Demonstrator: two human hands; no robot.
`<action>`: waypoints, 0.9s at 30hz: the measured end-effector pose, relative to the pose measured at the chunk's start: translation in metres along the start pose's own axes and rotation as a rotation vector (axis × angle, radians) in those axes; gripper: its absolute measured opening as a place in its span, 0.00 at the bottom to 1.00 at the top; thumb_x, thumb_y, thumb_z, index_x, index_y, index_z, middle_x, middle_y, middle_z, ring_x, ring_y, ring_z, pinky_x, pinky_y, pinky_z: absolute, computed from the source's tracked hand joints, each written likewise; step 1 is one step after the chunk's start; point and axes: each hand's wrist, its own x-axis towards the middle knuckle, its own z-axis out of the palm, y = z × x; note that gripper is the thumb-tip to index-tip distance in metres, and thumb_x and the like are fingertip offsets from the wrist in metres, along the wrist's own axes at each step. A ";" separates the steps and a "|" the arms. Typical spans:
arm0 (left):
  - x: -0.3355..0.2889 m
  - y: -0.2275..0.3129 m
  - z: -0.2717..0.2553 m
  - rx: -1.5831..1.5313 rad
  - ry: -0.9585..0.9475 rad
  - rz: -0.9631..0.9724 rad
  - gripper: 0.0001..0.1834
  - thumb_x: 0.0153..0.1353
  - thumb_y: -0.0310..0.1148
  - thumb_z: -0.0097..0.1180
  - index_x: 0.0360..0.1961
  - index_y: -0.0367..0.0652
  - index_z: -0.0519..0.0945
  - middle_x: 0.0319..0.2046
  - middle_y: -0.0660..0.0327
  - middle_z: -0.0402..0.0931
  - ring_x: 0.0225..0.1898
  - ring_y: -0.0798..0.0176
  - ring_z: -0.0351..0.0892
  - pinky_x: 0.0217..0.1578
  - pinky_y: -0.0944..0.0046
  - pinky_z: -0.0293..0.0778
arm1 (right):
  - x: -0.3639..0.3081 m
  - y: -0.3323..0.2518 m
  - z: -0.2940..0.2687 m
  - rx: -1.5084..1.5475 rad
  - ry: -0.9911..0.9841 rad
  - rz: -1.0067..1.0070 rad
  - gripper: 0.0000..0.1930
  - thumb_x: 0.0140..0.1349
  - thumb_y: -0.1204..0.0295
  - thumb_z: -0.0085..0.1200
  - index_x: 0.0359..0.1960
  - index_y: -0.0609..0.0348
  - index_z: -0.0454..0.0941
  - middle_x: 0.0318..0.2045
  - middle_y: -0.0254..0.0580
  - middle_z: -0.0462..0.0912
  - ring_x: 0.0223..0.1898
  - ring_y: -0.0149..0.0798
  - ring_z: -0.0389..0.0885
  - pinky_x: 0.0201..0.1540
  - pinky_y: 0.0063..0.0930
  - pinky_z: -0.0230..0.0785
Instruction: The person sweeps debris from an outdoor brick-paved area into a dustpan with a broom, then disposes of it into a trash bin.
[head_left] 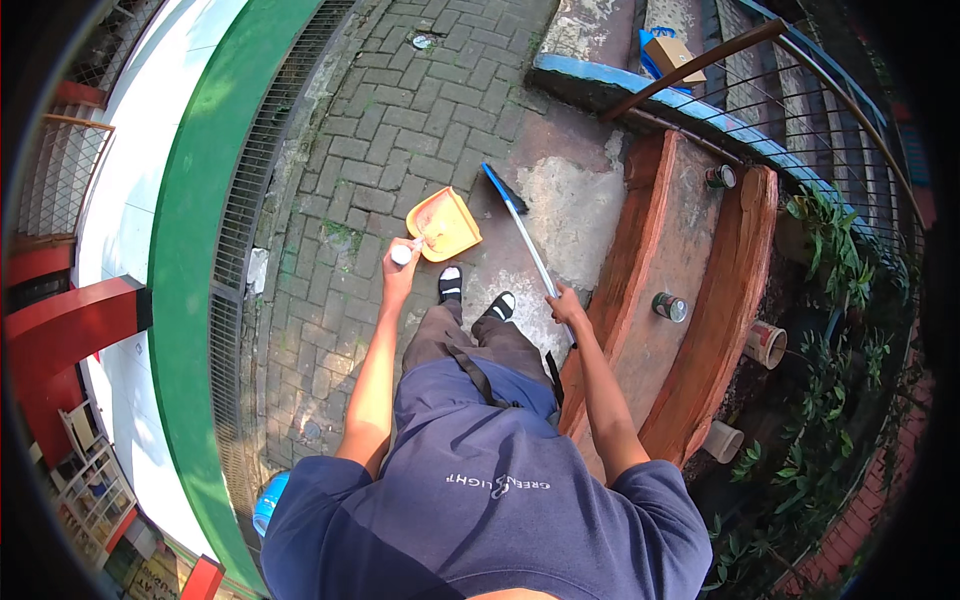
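Gripping an orange dustpan [447, 224] in left hand [401, 262], broom [522, 232] in right hand [566, 304].

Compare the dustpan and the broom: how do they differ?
The dustpan is orange and broad; the broom is long and thin, with a blue-and-white handle. The left hand holds the dustpan; the right hand holds the broom. Both point forward over the paving.

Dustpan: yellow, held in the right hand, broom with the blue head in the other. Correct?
Not quite. The head view shows the yellow dustpan held by the left hand; the right hand holds the broom with the blue head.
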 end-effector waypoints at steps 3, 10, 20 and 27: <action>0.004 -0.011 -0.008 0.029 -0.044 0.036 0.05 0.52 0.21 0.54 0.25 0.39 0.69 0.27 0.62 0.71 0.33 0.69 0.71 0.38 0.69 0.67 | 0.011 -0.006 -0.005 -0.042 -0.048 -0.020 0.23 0.57 0.71 0.47 0.55 0.64 0.63 0.15 0.41 0.71 0.13 0.31 0.69 0.13 0.27 0.64; 0.011 -0.045 -0.012 0.071 -0.054 0.091 0.07 0.54 0.26 0.55 0.25 0.40 0.69 0.24 0.66 0.69 0.29 0.72 0.67 0.34 0.70 0.65 | 0.007 -0.024 0.034 0.086 -0.273 0.026 0.15 0.56 0.74 0.45 0.44 0.68 0.67 0.14 0.35 0.65 0.12 0.29 0.66 0.11 0.25 0.61; 0.022 -0.041 -0.037 0.016 -0.023 -0.037 0.10 0.55 0.29 0.55 0.22 0.43 0.67 0.21 0.71 0.64 0.26 0.77 0.61 0.27 0.75 0.60 | -0.064 -0.051 0.044 0.157 -0.549 0.012 0.27 0.57 0.74 0.47 0.60 0.58 0.57 0.15 0.30 0.64 0.12 0.24 0.63 0.12 0.20 0.57; 0.015 -0.037 -0.034 -0.017 0.026 -0.084 0.10 0.55 0.28 0.55 0.22 0.43 0.67 0.22 0.70 0.66 0.27 0.76 0.63 0.30 0.74 0.62 | -0.129 -0.053 -0.012 0.250 -0.507 0.035 0.26 0.58 0.73 0.46 0.60 0.52 0.58 0.17 0.27 0.63 0.12 0.20 0.59 0.12 0.16 0.53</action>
